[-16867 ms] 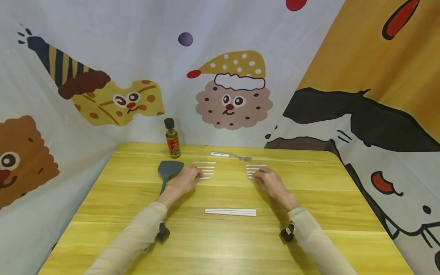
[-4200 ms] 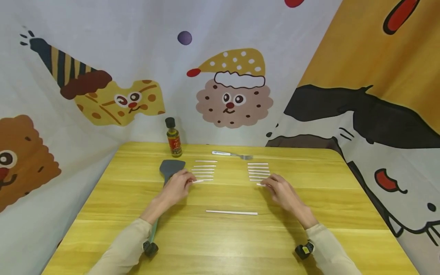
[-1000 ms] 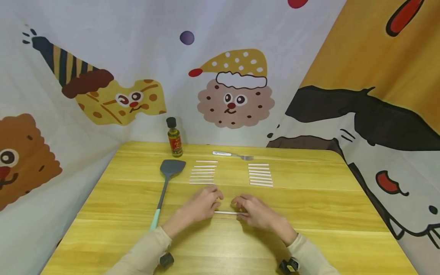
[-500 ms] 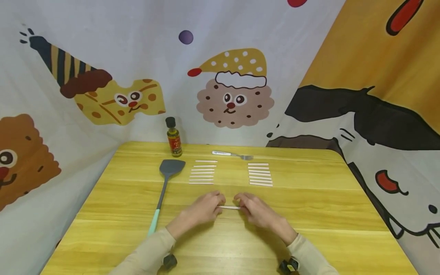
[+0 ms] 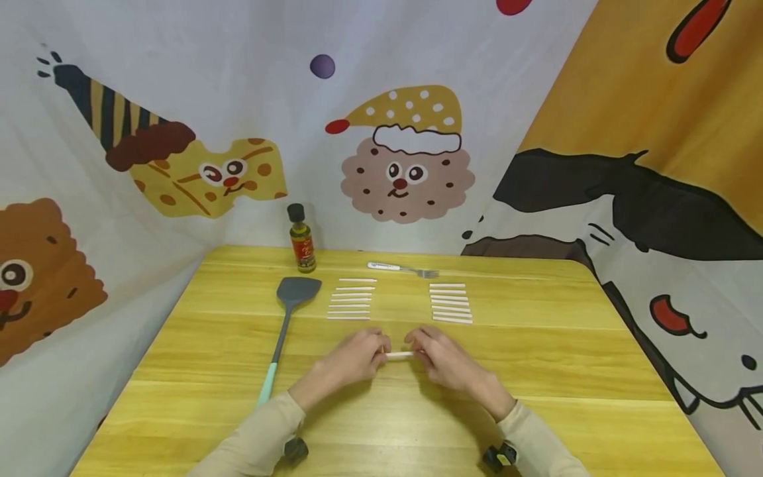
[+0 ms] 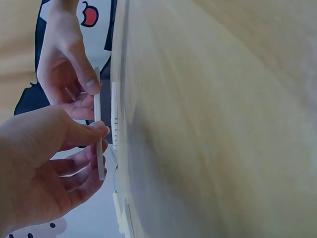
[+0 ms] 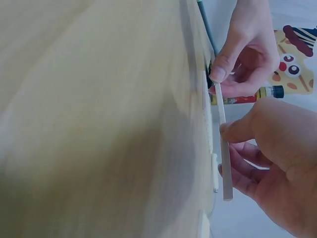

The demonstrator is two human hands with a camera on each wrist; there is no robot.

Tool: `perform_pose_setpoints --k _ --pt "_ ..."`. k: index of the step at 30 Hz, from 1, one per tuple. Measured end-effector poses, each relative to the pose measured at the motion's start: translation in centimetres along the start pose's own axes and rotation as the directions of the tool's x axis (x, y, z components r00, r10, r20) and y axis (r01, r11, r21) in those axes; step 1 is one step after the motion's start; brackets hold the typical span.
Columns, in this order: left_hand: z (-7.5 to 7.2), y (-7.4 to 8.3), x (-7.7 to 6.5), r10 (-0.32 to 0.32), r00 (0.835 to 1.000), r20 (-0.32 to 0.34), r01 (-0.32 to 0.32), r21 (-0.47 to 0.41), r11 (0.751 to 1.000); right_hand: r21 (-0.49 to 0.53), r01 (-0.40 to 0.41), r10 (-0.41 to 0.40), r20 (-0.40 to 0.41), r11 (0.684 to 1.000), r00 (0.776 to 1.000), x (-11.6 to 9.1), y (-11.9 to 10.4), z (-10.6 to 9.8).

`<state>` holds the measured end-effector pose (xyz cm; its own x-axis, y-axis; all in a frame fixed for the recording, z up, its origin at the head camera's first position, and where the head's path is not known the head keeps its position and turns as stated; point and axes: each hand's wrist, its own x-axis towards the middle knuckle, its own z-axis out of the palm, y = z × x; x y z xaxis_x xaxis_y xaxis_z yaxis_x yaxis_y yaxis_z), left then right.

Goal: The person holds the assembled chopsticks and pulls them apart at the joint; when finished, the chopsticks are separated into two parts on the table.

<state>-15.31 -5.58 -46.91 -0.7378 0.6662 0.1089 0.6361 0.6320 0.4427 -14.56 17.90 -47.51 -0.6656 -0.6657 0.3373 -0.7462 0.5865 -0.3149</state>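
Observation:
In the head view, my left hand [image 5: 359, 356] and right hand [image 5: 444, 356] hold a white chopstick [image 5: 400, 356] level between them, above the table. Each hand pinches it between thumb and fingers. In the left wrist view the chopstick [image 6: 97, 106] looks straight and unbroken, and one end juts past my left fingers. The right wrist view has its thicker, square end beyond my right fingers. Beyond the hands lie two columns of short white sticks: thinner, tapered pieces [image 5: 350, 305] on the left, thicker pieces [image 5: 451, 303] on the right.
A grey spatula [image 5: 298, 289] with a mint handle lies at the left. Behind it stands a bottle [image 5: 303, 248] with a black cap and red label. A white-handled fork [image 5: 384, 266] lies near the back edge of the wooden table [image 5: 536, 331], before a printed cloth [image 5: 238, 86].
Earlier, both hands set short sticks at the columns' near ends, which have grown. Chopsticks lying in front went down to one. Both hands have since gripped that one and raised it off the table.

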Motion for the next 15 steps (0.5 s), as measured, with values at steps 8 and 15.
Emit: perform_pose_setpoints --k 8,15 --pt "-0.21 0.01 0.32 0.052 0.996 -0.074 -0.046 0.091 0.995 -0.015 0.05 -0.05 -0.015 0.999 0.999 0.41 0.16 -0.3" --pt "-0.2 0.23 0.3 0.08 0.993 -0.092 -0.069 0.115 0.991 -0.02 0.014 -0.014 -0.001 1.0 1.0 0.43 0.11 -0.56"
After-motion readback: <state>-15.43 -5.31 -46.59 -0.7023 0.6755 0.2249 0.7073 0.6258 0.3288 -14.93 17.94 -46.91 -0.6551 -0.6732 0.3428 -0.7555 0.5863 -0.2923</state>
